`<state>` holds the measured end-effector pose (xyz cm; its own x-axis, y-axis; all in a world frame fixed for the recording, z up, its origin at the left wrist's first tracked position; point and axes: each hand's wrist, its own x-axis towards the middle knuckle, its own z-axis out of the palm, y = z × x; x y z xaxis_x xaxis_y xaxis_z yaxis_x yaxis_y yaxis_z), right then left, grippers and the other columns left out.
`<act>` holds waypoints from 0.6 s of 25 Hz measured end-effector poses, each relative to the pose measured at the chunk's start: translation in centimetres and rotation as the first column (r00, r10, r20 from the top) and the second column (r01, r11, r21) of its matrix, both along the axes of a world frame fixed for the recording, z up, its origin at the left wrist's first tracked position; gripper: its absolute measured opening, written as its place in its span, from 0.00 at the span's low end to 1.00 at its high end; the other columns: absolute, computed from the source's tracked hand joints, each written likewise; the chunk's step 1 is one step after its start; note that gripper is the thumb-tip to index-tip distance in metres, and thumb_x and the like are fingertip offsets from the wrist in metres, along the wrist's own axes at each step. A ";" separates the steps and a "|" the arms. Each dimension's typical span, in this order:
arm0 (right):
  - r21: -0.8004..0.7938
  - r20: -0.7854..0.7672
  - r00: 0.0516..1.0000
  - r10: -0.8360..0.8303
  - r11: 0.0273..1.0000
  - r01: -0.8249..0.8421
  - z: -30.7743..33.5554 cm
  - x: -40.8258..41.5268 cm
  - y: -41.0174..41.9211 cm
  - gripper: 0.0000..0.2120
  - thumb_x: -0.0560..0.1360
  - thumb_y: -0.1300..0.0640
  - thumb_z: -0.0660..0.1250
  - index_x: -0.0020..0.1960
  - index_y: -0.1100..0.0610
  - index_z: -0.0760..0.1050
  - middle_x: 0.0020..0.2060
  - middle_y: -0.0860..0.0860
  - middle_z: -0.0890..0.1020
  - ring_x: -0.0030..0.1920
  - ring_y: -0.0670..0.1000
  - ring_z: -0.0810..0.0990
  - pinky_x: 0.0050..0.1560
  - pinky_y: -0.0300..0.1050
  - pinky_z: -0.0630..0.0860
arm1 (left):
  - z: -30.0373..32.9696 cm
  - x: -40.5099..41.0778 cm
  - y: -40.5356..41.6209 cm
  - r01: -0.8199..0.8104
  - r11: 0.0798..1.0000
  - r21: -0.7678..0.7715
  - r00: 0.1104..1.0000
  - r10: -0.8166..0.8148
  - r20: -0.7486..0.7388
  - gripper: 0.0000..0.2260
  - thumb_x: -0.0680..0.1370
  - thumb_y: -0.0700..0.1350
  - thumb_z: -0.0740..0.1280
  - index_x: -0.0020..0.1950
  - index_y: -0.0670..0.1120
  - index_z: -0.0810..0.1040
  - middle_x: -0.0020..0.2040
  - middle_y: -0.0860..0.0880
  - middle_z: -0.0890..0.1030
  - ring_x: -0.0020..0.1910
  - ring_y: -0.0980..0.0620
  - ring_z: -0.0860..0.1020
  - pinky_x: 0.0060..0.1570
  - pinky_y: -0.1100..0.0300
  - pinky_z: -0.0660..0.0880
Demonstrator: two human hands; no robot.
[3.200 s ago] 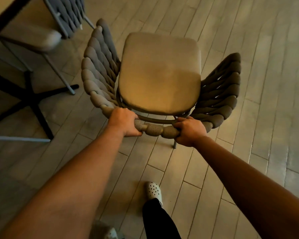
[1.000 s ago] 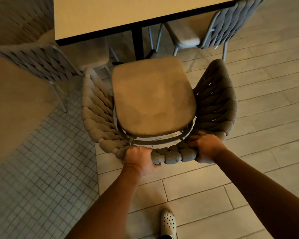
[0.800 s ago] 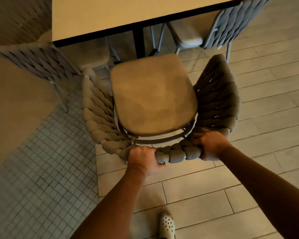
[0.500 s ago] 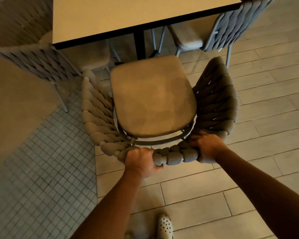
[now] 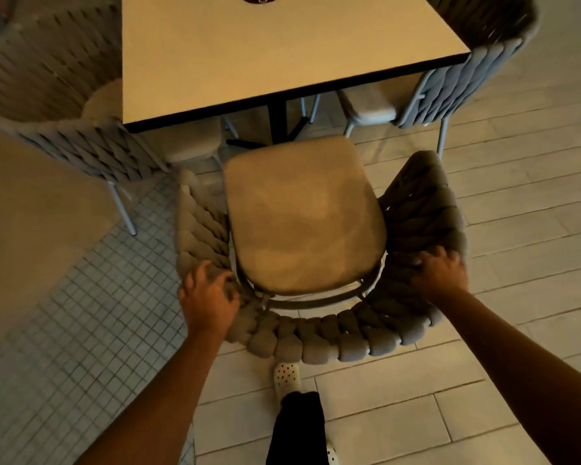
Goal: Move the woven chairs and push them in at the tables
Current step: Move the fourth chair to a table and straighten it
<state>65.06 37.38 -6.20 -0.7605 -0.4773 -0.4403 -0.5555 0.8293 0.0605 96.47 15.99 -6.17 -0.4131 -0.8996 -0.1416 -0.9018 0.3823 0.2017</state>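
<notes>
Bare forearms, no sleeves; black trouser leg (image 5: 297,427); white perforated shoe (image 5: 287,377), seemingly a clog.

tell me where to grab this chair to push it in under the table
Grip the woven chair on its curved back rim, one hand at each rear corner, standing behind it. The open seat front already faces the table, so a straight push sends it under. The left hand and right hand sit about there.
</notes>
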 end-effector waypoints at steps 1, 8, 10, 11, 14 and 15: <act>0.002 -0.047 0.997 -0.064 0.998 0.065 0.0 -0.9 0.2 0.27 0.71 0.49 0.67 0.68 0.52 0.66 0.68 0.58 0.65 0.67 0.62 0.62 0.63 0.55 0.64 | 0.1 0.2 -1.1 -0.064 0.998 0.003 0.998 0.064 0.005 0.21 0.71 0.45 0.70 0.64 0.48 0.76 0.70 0.39 0.66 0.67 0.37 0.64 0.61 0.44 0.64; -0.351 0.139 0.890 -0.434 0.819 0.454 -1.5 -5.3 -0.6 0.43 0.69 0.61 0.71 0.74 0.62 0.48 0.70 0.65 0.60 0.65 0.70 0.65 0.61 0.63 0.67 | -0.8 -0.3 -6.7 -0.336 0.838 0.430 0.858 0.461 -0.226 0.43 0.72 0.47 0.71 0.77 0.51 0.45 0.70 0.36 0.65 0.62 0.35 0.72 0.58 0.41 0.72; -0.348 0.188 0.862 -0.470 0.789 0.506 -2.0 -6.3 -0.3 0.41 0.68 0.62 0.72 0.73 0.63 0.52 0.66 0.68 0.65 0.63 0.70 0.69 0.59 0.62 0.70 | -0.8 -0.7 -6.6 -0.360 0.834 0.417 0.848 0.479 -0.226 0.41 0.73 0.50 0.69 0.77 0.51 0.46 0.68 0.36 0.69 0.60 0.36 0.73 0.57 0.40 0.73; -0.349 0.199 0.856 -0.477 0.782 0.517 -2.1 -6.9 -0.2 0.37 0.68 0.61 0.72 0.70 0.65 0.56 0.63 0.69 0.69 0.61 0.70 0.71 0.57 0.61 0.71 | -0.9 -1.0 -6.5 -0.389 0.826 0.408 0.843 0.498 -0.205 0.40 0.74 0.52 0.68 0.77 0.52 0.46 0.66 0.36 0.70 0.59 0.36 0.74 0.56 0.41 0.73; -0.385 0.234 0.846 -0.480 0.753 0.534 -1.8 -7.6 -0.4 0.27 0.68 0.61 0.72 0.62 0.67 0.64 0.56 0.69 0.75 0.55 0.69 0.75 0.50 0.57 0.73 | -1.0 -1.0 -6.3 -0.436 0.823 0.365 0.858 0.503 -0.110 0.37 0.77 0.55 0.63 0.77 0.55 0.42 0.65 0.36 0.72 0.58 0.37 0.75 0.55 0.45 0.72; -0.390 0.247 0.843 -0.478 0.747 0.538 -1.9 -7.5 -0.4 0.26 0.68 0.61 0.71 0.61 0.67 0.65 0.55 0.69 0.75 0.55 0.68 0.76 0.50 0.58 0.74 | -0.8 -0.9 -6.3 -0.441 0.818 0.368 0.856 0.506 -0.100 0.36 0.77 0.56 0.62 0.77 0.55 0.41 0.66 0.36 0.71 0.59 0.36 0.74 0.56 0.45 0.71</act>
